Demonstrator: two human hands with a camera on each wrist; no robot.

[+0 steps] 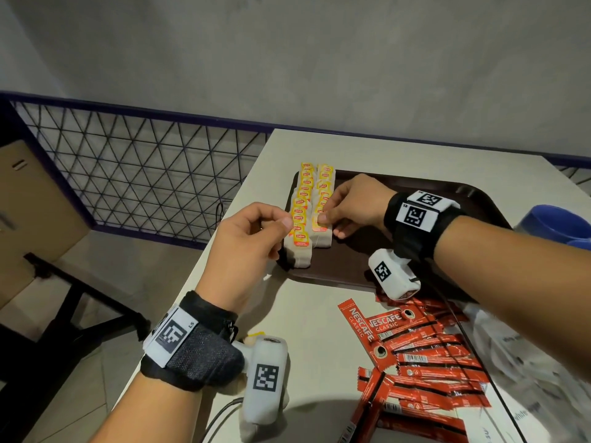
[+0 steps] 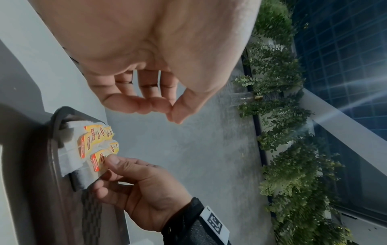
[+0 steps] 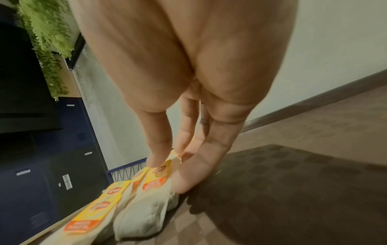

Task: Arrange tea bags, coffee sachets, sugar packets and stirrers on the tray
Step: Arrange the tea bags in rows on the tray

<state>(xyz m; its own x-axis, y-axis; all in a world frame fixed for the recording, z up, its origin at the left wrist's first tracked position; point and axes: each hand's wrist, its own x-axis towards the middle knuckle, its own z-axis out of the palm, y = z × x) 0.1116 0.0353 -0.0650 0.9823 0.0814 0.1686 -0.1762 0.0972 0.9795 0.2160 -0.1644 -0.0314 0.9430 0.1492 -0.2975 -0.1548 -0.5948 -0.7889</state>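
On the brown tray [image 1: 348,263], the right hand [image 1: 355,203] pinches a tea bag tag [image 1: 320,220] in the second row. Left hand [image 1: 246,247] hovers beside, fingers curled, holding nothing. Coffee sachets [image 1: 425,356] wait on the table [image 1: 307,318].

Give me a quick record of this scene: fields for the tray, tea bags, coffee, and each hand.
tray: brown, on white table
tea bags: two rows at tray's left end
coffee sachets: red pile on table, off tray
left hand: fingers curled, holds nothing, beside the rows
right hand: pinches tag of a near tea bag
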